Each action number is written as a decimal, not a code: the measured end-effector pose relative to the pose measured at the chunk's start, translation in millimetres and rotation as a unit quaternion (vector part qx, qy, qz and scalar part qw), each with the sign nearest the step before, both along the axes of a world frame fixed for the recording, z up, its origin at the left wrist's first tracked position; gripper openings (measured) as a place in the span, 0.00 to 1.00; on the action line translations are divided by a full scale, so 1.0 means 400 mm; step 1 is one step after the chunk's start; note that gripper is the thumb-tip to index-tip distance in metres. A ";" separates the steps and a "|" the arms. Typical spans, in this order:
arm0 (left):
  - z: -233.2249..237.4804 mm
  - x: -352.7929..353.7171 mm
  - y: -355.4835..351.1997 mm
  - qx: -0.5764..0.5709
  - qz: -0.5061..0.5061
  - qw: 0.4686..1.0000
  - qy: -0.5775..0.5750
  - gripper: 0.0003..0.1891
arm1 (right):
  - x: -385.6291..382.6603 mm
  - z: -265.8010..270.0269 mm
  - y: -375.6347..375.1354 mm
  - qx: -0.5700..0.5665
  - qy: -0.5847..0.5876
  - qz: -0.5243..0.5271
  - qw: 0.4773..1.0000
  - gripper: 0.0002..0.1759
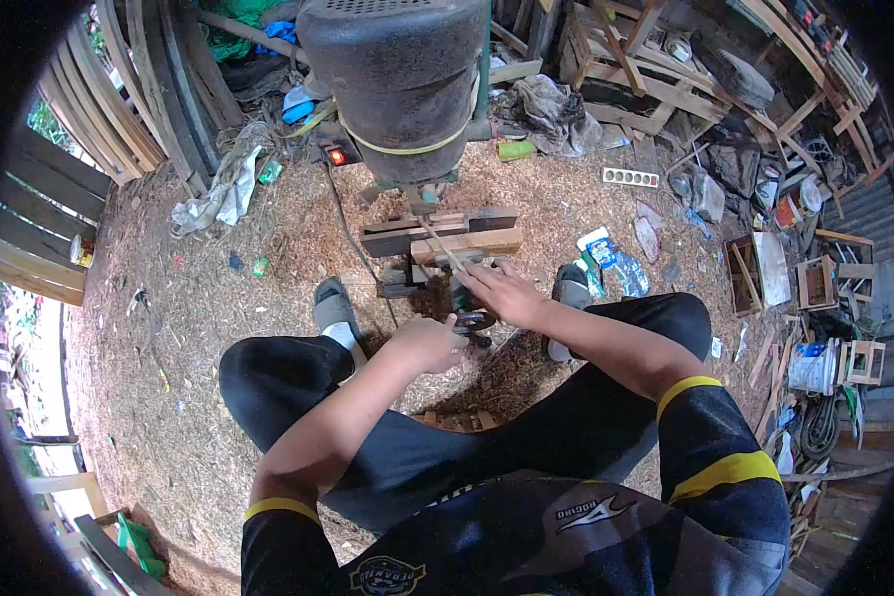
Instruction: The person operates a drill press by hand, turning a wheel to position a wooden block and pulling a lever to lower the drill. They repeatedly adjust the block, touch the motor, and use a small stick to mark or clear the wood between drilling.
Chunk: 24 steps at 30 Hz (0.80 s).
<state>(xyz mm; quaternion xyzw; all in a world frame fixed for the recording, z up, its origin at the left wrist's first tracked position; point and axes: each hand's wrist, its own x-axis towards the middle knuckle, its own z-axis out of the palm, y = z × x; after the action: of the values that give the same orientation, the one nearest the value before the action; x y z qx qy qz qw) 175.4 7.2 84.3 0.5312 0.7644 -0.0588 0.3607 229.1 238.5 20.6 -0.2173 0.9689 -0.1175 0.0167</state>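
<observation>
In front of my seated legs is a drill-press-like machine with a large dark motor housing (392, 89) and a chuck just beneath it. Pieces of wood (467, 243) lie on the machine's table under the chuck. A thin wooden stick (439, 243) slants from under the chuck back to my right hand (505, 293), whose fingers rest closed over its near end. Lower down, my left hand (429, 346) is curled at the dark round handwheel (475, 323). Its fingertips are partly hidden, but they appear wrapped on the wheel's near left side.
Sawdust and shavings cover the ground. A black cable (343, 219) runs down left of the machine from a lit red switch (336, 156). A white power strip (630, 177) and a blue plastic packet (621, 270) lie to the right. Planks (159, 89) lean at the upper left.
</observation>
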 end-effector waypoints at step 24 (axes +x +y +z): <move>0.259 -0.126 -0.047 0.233 0.137 0.962 0.022 0.24 | 0.203 -0.298 0.109 0.138 -0.317 -0.316 0.884 0.34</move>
<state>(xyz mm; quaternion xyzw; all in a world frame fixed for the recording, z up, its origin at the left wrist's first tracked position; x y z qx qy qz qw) 125.2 -11.4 188.0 0.4895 0.8302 0.1593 0.2142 310.3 282.0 -98.4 0.1532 0.9358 -0.0446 0.3144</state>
